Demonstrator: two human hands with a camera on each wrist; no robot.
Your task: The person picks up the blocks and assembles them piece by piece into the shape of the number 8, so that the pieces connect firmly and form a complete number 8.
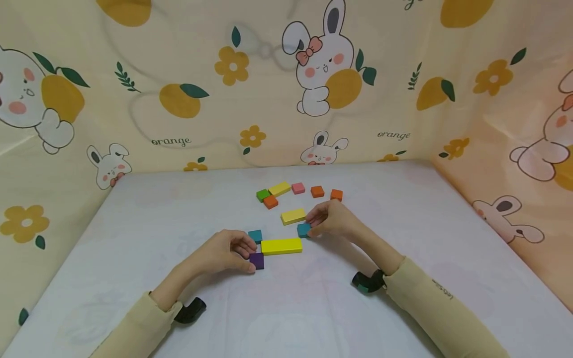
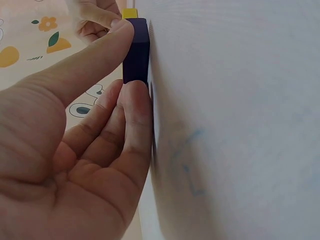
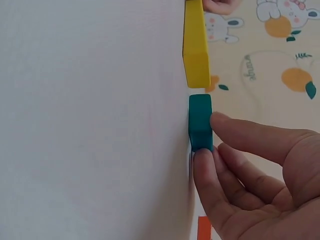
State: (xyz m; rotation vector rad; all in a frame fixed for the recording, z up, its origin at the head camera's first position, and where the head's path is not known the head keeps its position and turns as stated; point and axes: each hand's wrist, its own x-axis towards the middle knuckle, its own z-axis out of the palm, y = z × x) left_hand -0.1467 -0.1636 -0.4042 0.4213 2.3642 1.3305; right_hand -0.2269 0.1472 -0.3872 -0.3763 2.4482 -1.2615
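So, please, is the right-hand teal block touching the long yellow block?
Apart: right wrist view shows a gap between the teal block and long yellow block.

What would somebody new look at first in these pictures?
Probably the big bunny with the pink bow, up on the back wall. Next, the long yellow block on the white table, between the left hand, pinching a purple block, and the right hand, pinching a teal block.
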